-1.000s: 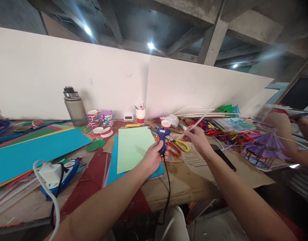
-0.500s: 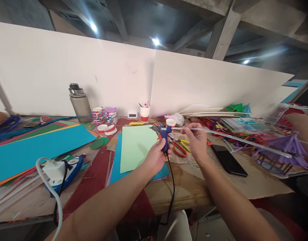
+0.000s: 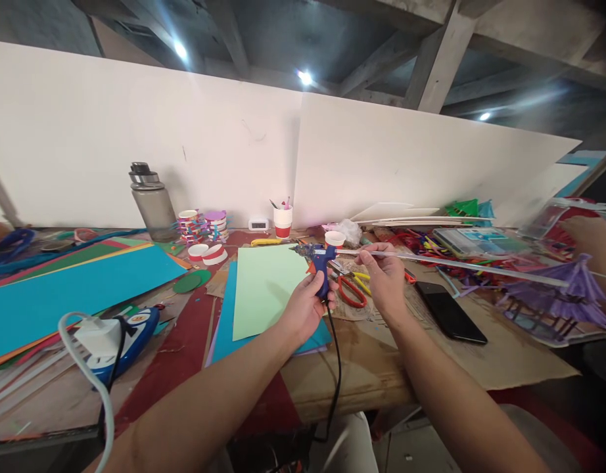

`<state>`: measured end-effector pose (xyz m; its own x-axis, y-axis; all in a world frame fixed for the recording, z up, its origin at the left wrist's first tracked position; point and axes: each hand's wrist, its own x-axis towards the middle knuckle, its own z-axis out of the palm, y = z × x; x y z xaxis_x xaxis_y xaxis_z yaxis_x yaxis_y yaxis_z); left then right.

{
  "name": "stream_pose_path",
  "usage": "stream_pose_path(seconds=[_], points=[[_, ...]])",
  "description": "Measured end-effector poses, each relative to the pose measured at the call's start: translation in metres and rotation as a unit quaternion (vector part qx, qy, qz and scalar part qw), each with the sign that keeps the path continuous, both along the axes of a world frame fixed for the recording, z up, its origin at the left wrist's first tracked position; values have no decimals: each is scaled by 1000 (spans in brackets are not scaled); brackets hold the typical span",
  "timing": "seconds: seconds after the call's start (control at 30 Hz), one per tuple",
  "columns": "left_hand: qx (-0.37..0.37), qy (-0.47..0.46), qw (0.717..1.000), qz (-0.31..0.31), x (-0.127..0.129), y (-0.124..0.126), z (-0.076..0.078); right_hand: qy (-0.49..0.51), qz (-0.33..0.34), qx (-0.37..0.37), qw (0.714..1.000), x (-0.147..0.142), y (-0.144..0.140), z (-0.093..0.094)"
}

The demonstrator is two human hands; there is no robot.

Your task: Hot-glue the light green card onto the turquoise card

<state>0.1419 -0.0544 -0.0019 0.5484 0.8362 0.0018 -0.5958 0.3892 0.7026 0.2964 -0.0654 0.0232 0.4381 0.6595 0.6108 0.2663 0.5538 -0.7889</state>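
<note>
My left hand (image 3: 310, 303) is wrapped round the handle of a blue glue gun (image 3: 323, 268) with an orange trigger, its nozzle pointing left. A black cord hangs from the handle. Behind the gun, my right hand (image 3: 383, 274) pinches a long clear glue stick (image 3: 461, 265), whose near end meets the back of the gun. The stick's far end reaches right, in front of a purple pleated model roof (image 3: 562, 289). Below the nozzle lies a light green sheet (image 3: 263, 289) on blue paper (image 3: 224, 328). Red-handled pliers (image 3: 351, 292) rest between my hands.
A grey bottle (image 3: 154, 207) stands at the back left, near stacked paper-cup pieces (image 3: 215, 226). On the left are coloured sheets (image 3: 86, 289) and a blue power strip (image 3: 140, 335) with a white plug. A black phone (image 3: 451, 312) lies at right. Another person's arm (image 3: 591, 240) shows far right.
The glue stick's far end has risen slightly and shifted a little left. Both hands keep their grips, and the whole view has shifted slightly.
</note>
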Motion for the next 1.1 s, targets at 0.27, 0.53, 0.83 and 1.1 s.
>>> stream_pose_path(seconds=[0.27,0.53,0.83,1.1], points=[[-7,5,1000,2,0,-2,1,24,13,10,1000,-2,2,-5],[36,43,998,19,3,-3,-2,10,-19,-29,999,-3,4,-11],[88,73,993,30,4,-5,-6,159,86,-49,982,-12,9,-21],[70,43,996,40,7,-6,-5,234,175,-26,956,-23,3,-15]])
